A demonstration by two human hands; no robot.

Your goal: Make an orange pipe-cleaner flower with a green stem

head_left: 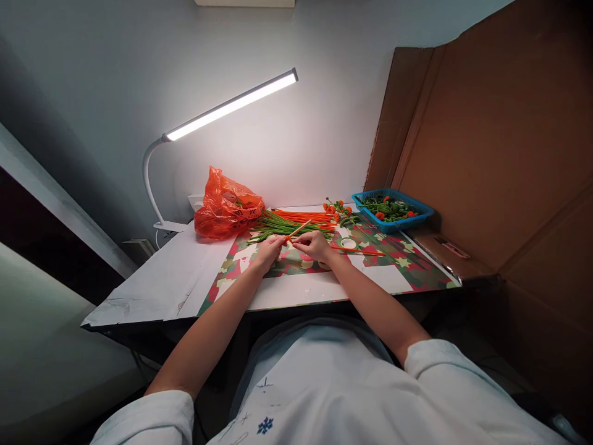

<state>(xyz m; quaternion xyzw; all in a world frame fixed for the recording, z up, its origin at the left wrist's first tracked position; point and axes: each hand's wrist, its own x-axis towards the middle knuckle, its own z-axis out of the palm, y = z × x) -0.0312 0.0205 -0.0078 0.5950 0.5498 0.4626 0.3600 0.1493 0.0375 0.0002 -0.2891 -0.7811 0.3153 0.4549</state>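
My left hand (pixel 269 250) and my right hand (pixel 314 244) meet over the patterned red and green mat (pixel 407 259) on the table. Both are closed in a pinch on a thin pale wooden stick (pixel 302 227) wrapped with an orange pipe cleaner (pixel 288 238) at its lower end. The stick slants up to the right between the hands. Just behind them lies a bundle of green pipe cleaners (pixel 278 224) and a bundle of orange pipe cleaners (pixel 303 217). One loose orange pipe cleaner (pixel 359 251) lies to the right of my right hand.
An orange plastic bag (pixel 225 207) sits at the back left. A blue basket (pixel 393 210) of green and orange pieces stands at the back right, with small finished orange flowers (pixel 340 209) beside it. A roll of tape (pixel 348 243), a desk lamp (pixel 222 111) and brown cardboard (pixel 486 142) surround the table.
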